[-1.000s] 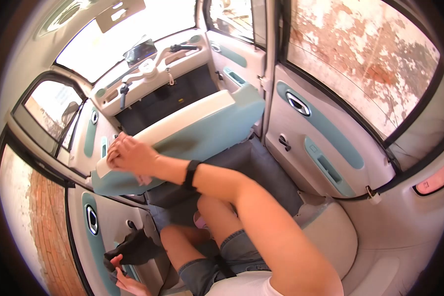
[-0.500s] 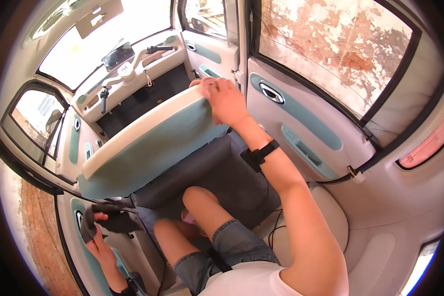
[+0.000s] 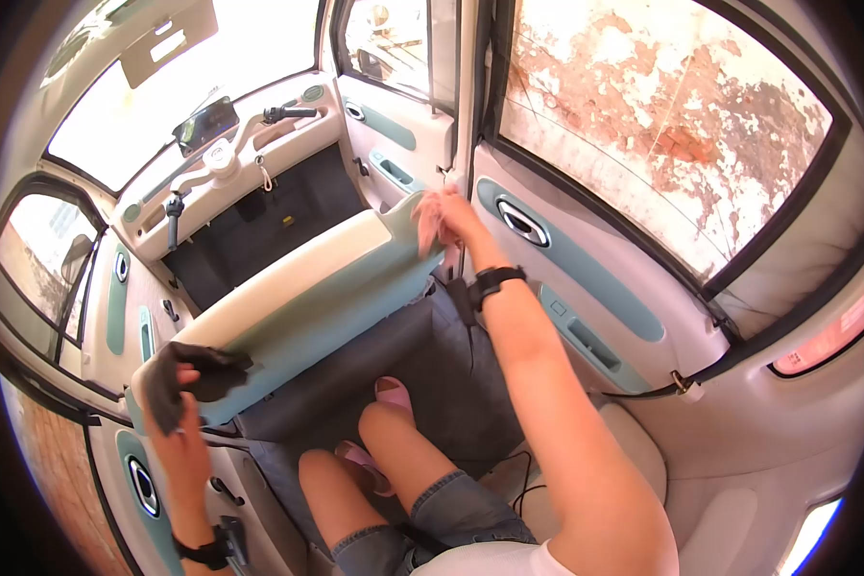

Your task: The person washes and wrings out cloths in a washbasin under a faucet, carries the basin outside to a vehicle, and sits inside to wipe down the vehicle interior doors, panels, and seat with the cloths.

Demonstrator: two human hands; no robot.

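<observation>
My left hand (image 3: pixel 187 422) is closed on a dark cloth (image 3: pixel 202 377), which hangs over the left end of the front seat's backrest (image 3: pixel 298 298). At the backrest's right end is my right hand (image 3: pixel 442 221), blurred, with a pinkish, smeared shape at its fingers; whether it holds a cloth there I cannot tell. A black band circles each wrist, and a dark object hangs beside the right one.
Ahead are a handlebar (image 3: pixel 221 161), a display (image 3: pixel 204 125) and a dark front floor (image 3: pixel 269 221). Doors with teal panels stand at both sides, the right door (image 3: pixel 586 288) nearest. A black cable (image 3: pixel 523 485) lies by my right thigh.
My right hand moved from the backrest's left end to its right end. My left hand rose with the dark cloth from beside the left door to the backrest.
</observation>
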